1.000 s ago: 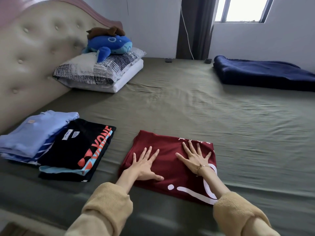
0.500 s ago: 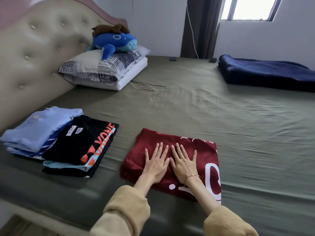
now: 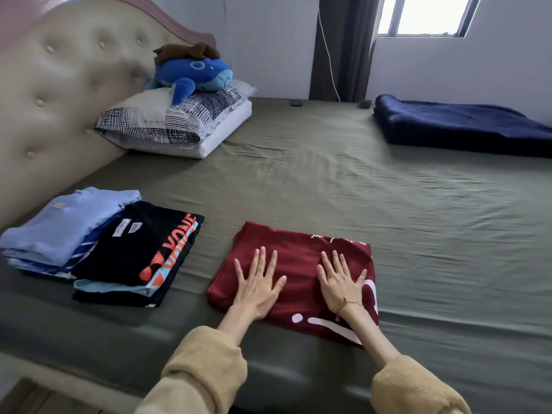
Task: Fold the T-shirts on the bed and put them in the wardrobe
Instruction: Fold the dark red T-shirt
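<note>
A folded dark red T-shirt [image 3: 298, 264] with white print lies near the front edge of the bed [image 3: 358, 204]. My left hand [image 3: 258, 283] presses flat on its left half, fingers spread. On the shirt's right half my right hand [image 3: 340, 282], a thin bracelet at its wrist, lies flat too. To the left a folded black T-shirt [image 3: 140, 249] with orange lettering overlaps a pile of folded light blue T-shirts [image 3: 62, 228].
A padded headboard [image 3: 59, 94] runs along the left. Stacked pillows [image 3: 179, 124] with a blue plush toy [image 3: 194, 76] sit at the back left. A folded navy blanket [image 3: 460, 127] lies at the back right, under a window. The green sheet is wrinkled in the middle.
Both hands were apart on the red shirt, came together at its middle, and have now slid apart again towards its sides. The shirt has stayed in place.
</note>
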The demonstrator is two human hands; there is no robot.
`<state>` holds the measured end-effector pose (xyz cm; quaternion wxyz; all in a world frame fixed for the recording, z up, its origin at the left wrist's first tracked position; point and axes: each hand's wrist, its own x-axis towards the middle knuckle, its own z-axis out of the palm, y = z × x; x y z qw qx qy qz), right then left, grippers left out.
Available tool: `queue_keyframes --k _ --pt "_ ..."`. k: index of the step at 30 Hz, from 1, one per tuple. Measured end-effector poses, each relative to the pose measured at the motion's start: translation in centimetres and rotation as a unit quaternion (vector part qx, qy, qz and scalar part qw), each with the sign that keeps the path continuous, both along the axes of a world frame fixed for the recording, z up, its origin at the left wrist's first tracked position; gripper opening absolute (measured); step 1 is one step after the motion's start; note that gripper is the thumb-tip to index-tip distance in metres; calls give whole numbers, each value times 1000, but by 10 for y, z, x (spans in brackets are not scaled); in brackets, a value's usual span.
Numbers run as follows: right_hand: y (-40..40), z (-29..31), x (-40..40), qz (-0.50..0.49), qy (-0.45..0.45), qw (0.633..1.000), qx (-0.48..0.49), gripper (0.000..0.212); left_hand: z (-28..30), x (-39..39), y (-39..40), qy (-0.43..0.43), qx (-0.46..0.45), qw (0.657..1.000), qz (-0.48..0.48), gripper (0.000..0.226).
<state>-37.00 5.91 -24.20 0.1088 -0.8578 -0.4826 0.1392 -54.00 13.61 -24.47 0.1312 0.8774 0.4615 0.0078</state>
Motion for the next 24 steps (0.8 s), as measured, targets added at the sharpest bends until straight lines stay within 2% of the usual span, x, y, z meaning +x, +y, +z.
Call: queue_keyframes --k 3,7,11,14,16,20,24 --pt "-9 4 9 -68 -18 997 13 55 0 23 -14 -15 -34 999 -39 61" --pt "-33 11 27 -238 1 968 81 62 -4 32 -17 21 -12 999 -35 59" --pt "-38 18 41 -320 101 937 99 50 -4 37 -20 16 11 999 -26 58" --pt "-37 23 44 -305 143 940 56 44 -2 45 -26 -10 35 999 -38 53" --pt "-37 21 45 -252 146 956 36 42 0 52 -33 -30 17 998 -60 54" --pt "-40 19 52 -177 178 966 63 38 -3 67 -50 -4 20 994 -108 60" --pt "-55 24 70 -177 193 961 87 36 -4 80 -68 -6 27 993 -115 63"
